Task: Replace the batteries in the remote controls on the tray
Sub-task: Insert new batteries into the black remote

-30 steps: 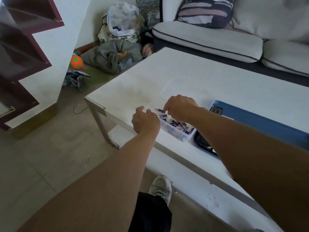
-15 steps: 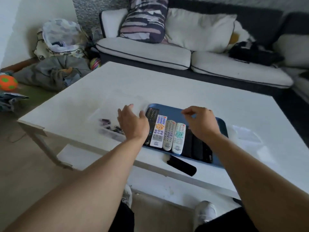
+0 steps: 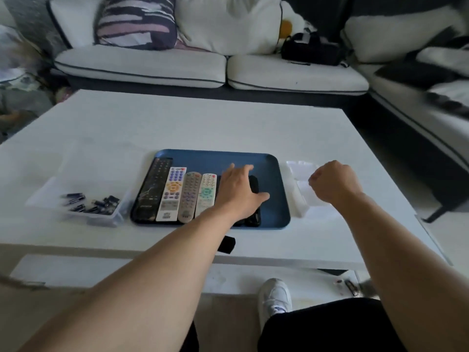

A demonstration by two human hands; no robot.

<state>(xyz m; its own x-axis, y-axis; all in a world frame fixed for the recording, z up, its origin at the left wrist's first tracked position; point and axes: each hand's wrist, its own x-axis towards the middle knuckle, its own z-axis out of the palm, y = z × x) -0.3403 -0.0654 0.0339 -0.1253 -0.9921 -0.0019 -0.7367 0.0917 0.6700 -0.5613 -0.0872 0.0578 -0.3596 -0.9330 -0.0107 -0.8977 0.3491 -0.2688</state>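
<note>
Nearest the camera, a white shoe (image 3: pixel 275 295) rests on the floor under the edge of the white table (image 3: pixel 203 123), and a small black object (image 3: pixel 226 244) lies on the table's near edge beside the left forearm. Both bare arms reach forward over the table. The left hand (image 3: pixel 238 193) lies palm down over the black remotes (image 3: pixel 254 196) at the right end of the row on the blue tray (image 3: pixel 276 186), its fingers straight and spread, thumb out to the right. The right hand (image 3: pixel 335 182) hovers over a clear plastic lid (image 3: pixel 299 184) just right of the tray, fingers curled into a loose fist; whether it holds anything cannot be told. Four more remotes (image 3: pixel 182 194) lie side by side on the tray's left half. Left of the tray, a clear box (image 3: pixel 76 204) holds loose batteries (image 3: pixel 91 201). Beyond the table stands a sofa (image 3: pixel 177 64) with cushions.
</note>
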